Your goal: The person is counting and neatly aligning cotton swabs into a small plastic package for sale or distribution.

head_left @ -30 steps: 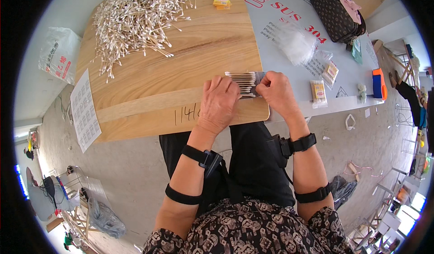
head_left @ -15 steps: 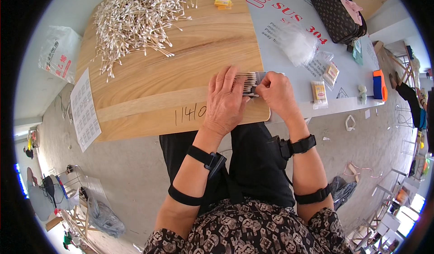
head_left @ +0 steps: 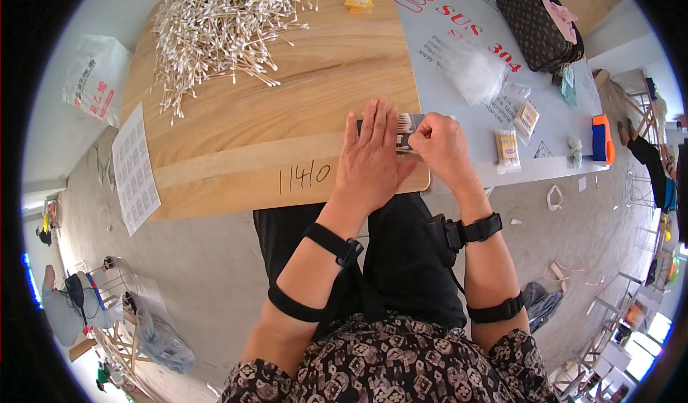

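At the table's near right corner a small dark grey tray point(head_left: 416, 119) lies with a row of cotton swabs point(head_left: 405, 125) in it. My left hand point(head_left: 370, 152) rests flat over the tray's left part, fingers stretched out, and hides most of the swabs. Against the tray's right end my right hand point(head_left: 444, 148) is closed in a pinch; its fingertips hide whatever is between them. A big loose heap of cotton swabs point(head_left: 222, 37) covers the far left of the wooden table point(head_left: 287, 138).
A printed sheet point(head_left: 136, 170) hangs at the left edge, near a plastic bag point(head_left: 97, 80). Small yellow packs point(head_left: 358, 0) lie at the back. On the grey surface to the right are transparent bags point(head_left: 476, 77), a filled packet point(head_left: 507, 148), an orange-and-blue tape dispenser point(head_left: 608, 139) and a brown bag point(head_left: 537, 26).
My left hand has flattened, its fingers now straight and laid over the swabs, covering more of them. My right hand stays pinched at the tray's right end.
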### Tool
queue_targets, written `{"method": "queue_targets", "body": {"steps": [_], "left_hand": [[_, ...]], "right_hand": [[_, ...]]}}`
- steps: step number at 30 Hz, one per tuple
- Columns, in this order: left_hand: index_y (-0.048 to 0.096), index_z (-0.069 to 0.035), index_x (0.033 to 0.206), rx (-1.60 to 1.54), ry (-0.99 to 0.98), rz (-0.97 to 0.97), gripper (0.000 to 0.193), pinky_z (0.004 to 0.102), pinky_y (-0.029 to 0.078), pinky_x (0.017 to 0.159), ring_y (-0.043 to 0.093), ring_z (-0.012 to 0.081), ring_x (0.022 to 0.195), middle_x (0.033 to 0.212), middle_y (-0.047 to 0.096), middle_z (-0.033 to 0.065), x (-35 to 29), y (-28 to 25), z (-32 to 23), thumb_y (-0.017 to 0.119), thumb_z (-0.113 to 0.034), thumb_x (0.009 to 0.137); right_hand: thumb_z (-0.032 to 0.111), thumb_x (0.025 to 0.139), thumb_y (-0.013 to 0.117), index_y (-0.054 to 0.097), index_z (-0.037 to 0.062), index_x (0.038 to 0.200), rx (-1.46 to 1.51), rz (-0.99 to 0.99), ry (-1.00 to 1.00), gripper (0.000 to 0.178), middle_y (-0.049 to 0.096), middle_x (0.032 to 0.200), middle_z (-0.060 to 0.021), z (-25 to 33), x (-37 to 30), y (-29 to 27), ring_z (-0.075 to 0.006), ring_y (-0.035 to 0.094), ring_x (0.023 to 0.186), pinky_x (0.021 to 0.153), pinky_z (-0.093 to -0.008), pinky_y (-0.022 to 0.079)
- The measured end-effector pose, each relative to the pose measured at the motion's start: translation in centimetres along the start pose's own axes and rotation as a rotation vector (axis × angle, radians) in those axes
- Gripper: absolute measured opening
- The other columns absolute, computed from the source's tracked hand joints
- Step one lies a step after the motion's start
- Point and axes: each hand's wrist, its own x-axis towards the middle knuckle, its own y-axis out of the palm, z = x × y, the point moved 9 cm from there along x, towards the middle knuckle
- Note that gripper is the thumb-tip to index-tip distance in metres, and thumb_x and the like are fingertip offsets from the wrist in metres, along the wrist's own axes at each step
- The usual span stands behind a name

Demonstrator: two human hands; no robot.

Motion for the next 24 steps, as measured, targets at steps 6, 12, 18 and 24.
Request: {"method": "queue_targets", "body": {"steps": [6, 12, 18, 24], "left_hand": [[0.029, 0.003, 0.147, -0.048, 0.049, 0.033, 0.087, 0.0481, 0.014, 0.118, 0.017, 0.0314, 0.147, 0.155, 0.026, 0.0208, -0.3, -0.1, -0.5, 0.051, -0.059, 0.089], [0.030, 0.004, 0.146, -0.091, 0.071, 0.012, 0.086, 0.0472, 0.015, 0.118, 0.017, 0.0323, 0.147, 0.155, 0.025, 0.0209, 0.2, 0.3, -0.8, 0.051, -0.058, 0.089], [0.037, 0.001, 0.142, -0.176, 0.055, -0.069, 0.075, 0.0488, 0.020, 0.116, 0.022, 0.0360, 0.144, 0.153, 0.028, 0.0216, 1.0, -0.4, -0.4, 0.062, -0.041, 0.085], [0.054, -0.006, 0.121, -0.326, 0.074, -0.239, 0.051, 0.0498, 0.031, 0.105, 0.036, 0.0381, 0.132, 0.137, 0.044, 0.0164, -0.6, -3.4, 0.9, 0.072, -0.012, 0.074]], "right_hand": [[0.012, 0.073, 0.064, 0.060, -0.0022, 0.070, 0.033, -0.019, 0.014, 0.016, 0.064, 0.068, -0.0168, -0.3, -0.1, 0.0, -0.0349, 0.063, 0.067, 0.064, -0.0418, 0.050], [0.013, 0.074, 0.064, 0.059, -0.0010, 0.071, 0.015, -0.020, -0.055, 0.015, 0.064, 0.068, -0.0163, -0.1, -0.2, 0.2, -0.0353, 0.063, 0.067, 0.064, -0.0424, 0.050], [0.013, 0.074, 0.064, 0.060, -0.0007, 0.072, -0.025, 0.019, -0.033, 0.015, 0.065, 0.072, -0.0175, 0.3, -0.1, 0.2, -0.0358, 0.063, 0.071, 0.067, -0.0438, 0.050], [0.015, 0.072, 0.065, 0.062, -0.0016, 0.073, 0.025, 0.052, 0.013, 0.017, 0.065, 0.072, -0.0190, -0.2, 0.0, 0.1, -0.0364, 0.064, 0.072, 0.067, -0.0436, 0.050]]}}
